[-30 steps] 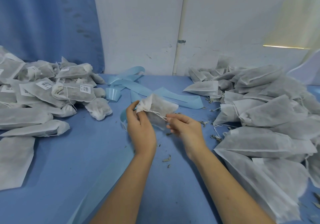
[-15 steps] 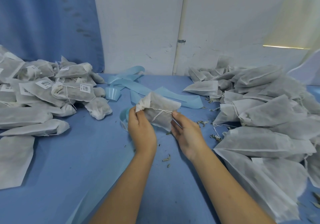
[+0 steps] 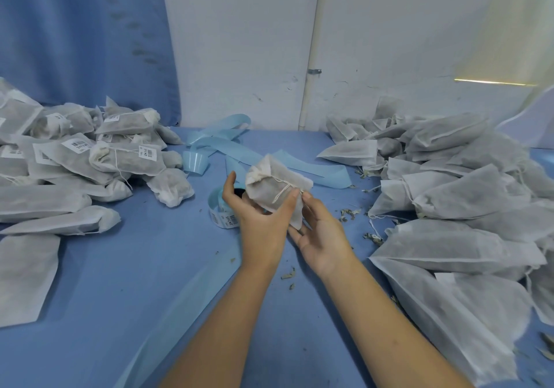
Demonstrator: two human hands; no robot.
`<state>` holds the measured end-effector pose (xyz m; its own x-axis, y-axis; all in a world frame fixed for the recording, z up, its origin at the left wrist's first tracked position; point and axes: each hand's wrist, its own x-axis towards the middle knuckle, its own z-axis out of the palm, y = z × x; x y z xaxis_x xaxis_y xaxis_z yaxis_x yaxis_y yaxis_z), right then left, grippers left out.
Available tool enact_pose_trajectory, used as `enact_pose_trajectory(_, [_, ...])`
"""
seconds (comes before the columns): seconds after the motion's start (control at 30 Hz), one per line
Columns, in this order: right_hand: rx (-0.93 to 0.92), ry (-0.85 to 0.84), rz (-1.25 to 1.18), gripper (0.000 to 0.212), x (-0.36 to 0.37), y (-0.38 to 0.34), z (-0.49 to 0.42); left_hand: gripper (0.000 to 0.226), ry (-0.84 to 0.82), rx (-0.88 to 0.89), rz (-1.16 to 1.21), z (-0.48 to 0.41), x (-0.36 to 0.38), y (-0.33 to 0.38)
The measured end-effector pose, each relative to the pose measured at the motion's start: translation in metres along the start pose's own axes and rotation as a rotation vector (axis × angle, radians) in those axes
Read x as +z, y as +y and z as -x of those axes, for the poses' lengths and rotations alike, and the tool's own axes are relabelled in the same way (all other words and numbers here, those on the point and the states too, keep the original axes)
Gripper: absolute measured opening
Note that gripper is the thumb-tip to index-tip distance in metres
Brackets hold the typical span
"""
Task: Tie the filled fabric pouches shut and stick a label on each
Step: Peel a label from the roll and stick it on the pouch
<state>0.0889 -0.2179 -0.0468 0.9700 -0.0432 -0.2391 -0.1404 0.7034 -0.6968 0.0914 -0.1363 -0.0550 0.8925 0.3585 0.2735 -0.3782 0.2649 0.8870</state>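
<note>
While the pouch [image 3: 271,182] is held up over the middle of the blue bench [image 3: 120,282], its neck cinched by a white string [image 3: 281,189] and tipped toward eleven o'clock, the left hand [image 3: 260,222] grips it from beneath, fingers [image 3: 287,204] curled round its body, thumb splayed; the right hand [image 3: 323,231] cups the lower end, thumb pressed at the string's loose ends; a label roll [image 3: 221,212] sits on the bench just behind the left hand; pale blue backing strip [image 3: 215,145] trails at twelve o'clock; labelled pouches [image 3: 120,154] heap at nine o'clock; unlabelled pouches [image 3: 449,195] pile at three o'clock; dry crumbs [image 3: 289,275] lie between the wrists.
</note>
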Motion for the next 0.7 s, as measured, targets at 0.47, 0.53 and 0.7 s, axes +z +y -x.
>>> enact_pose_trajectory(0.47, [-0.181, -0.064, 0.242, 0.030, 0.004, 0.013, 0.006, 0.064, 0.171, -0.068, 0.123, -0.007, 0.003, 0.016])
enact_pose_trajectory(0.53, [-0.203, -0.070, 0.247, 0.049, 0.003, 0.014, 0.006, 0.058, 0.165, -0.109, 0.173, -0.009, 0.001, 0.015])
enact_pose_trajectory(0.7, [-0.165, -0.118, 0.260, 0.046, 0.000, 0.013, 0.004, 0.030, 0.146, -0.196, 0.217, -0.013, -0.005, 0.016])
